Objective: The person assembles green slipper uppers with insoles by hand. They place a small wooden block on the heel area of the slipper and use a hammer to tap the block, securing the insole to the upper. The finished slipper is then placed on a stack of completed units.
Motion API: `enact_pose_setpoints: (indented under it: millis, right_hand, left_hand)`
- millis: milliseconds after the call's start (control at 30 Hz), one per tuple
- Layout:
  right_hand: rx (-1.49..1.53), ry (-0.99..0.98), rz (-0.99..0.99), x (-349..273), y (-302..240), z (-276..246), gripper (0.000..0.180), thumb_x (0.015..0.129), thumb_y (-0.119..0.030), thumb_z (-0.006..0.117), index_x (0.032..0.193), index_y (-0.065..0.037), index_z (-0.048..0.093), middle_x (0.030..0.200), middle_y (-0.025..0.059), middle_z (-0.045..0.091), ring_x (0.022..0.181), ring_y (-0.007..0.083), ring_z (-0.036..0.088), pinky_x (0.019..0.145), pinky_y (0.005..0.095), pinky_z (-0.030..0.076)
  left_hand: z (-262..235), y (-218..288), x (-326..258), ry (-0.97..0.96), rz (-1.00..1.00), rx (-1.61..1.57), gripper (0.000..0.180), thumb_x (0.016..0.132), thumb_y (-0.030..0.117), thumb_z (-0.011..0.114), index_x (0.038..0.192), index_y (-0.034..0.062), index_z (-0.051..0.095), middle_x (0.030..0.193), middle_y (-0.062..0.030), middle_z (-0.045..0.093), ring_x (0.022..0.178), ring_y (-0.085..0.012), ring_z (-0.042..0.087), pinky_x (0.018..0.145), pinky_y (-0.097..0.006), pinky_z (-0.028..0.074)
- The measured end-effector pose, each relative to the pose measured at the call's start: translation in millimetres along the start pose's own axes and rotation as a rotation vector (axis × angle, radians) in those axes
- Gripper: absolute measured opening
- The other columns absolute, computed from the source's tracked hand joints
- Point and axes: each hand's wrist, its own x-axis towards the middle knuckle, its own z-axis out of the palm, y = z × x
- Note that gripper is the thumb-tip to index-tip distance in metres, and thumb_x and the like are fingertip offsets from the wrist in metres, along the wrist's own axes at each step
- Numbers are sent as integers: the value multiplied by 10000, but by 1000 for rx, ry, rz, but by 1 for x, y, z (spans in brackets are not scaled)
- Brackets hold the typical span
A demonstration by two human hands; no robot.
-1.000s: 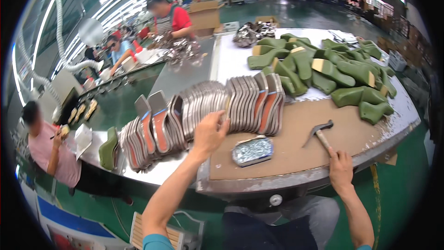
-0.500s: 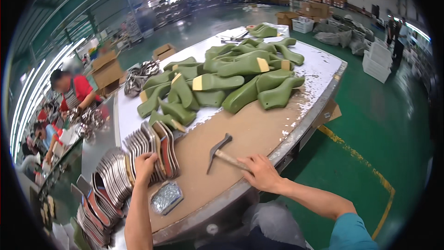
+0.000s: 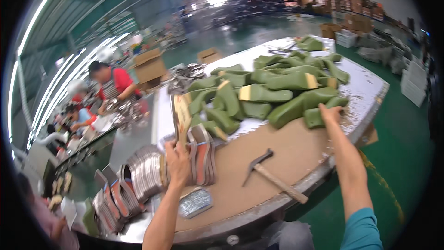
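Observation:
In my left hand (image 3: pixel 178 163) a pale shoe insole (image 3: pixel 181 116) stands upright, gripped near its lower end. The stacked insoles (image 3: pixel 147 170) curve along the left of the table, some with orange-red faces. My right hand (image 3: pixel 333 118) reaches over the right side and has its fingers closed around a green shoe last (image 3: pixel 315 119) at the edge of the pile. A hammer (image 3: pixel 276 179) with a wooden handle lies on the brown board between my arms. Beside my left forearm sits a small box of metal tacks (image 3: pixel 196 202).
Many green shoe lasts (image 3: pixel 277 78) with yellowish ends cover the white tabletop. A metal rim (image 3: pixel 259 215) edges the table. At the left, a co-worker in red (image 3: pixel 121 81) handles shiny metallic pieces. Cardboard boxes (image 3: pixel 150 66) and white crates (image 3: pixel 413 83) stand on the green floor.
My right hand has let go of the hammer and moved up to a shoe last. My left hand has lifted an insole from the stack. The view has swung left.

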Motion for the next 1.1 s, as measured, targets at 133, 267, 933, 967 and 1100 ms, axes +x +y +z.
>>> enact_pose_setpoints:
  millis: [133, 267, 933, 967, 1100]
  right_hand:
    - [-33, -95, -151, -10, -3, 9, 999, 664, -426, 732, 1395, 77, 274, 1374, 291, 412, 1276, 380, 430, 1071, 403, 342]
    - [-16, -248, -761, -6, 29, -6, 752, 688, -253, 653, 1337, 27, 397, 1155, 224, 562, 1049, 321, 569, 907, 399, 447]
    - [-83, -893, -1717, -474, -11, -170, 687, 668, -214, 764, 1283, -57, 500, 1081, 192, 548, 914, 358, 596, 741, 421, 491]
    - [-101, -913, -1738, -484, -1, -164, 667, 682, -220, 756, 1273, -39, 503, 1096, 198, 544, 916, 372, 592, 748, 419, 491]
    - [245, -1243, -1499, -482, 28, -145, 648, 742, -285, 740, 1255, 14, 480, 1143, 188, 522, 966, 327, 578, 788, 397, 482]
  left_hand:
    - [-28, 32, -6, -79, -271, -570, 157, 1011, 216, 333, 1006, 73, 399, 904, -131, 634, 570, -108, 563, 446, -226, 458]
    - [-38, 41, -61, -349, -443, -932, 358, 871, 191, 476, 1172, -1, 503, 990, -113, 634, 824, -137, 595, 691, -284, 511]
    - [-106, 65, -259, -86, -614, -1533, 628, 1009, 507, 187, 1419, 43, 294, 1405, -120, 400, 1299, -222, 390, 1091, -367, 311]
    - [-110, 57, -264, -66, -628, -1539, 646, 998, 535, 223, 1410, 43, 303, 1386, -118, 413, 1310, -213, 373, 1092, -364, 312]
    - [-117, 36, -285, 22, -777, -1620, 681, 941, 595, 349, 1343, 46, 387, 1288, -126, 490, 1176, -261, 505, 998, -413, 424]
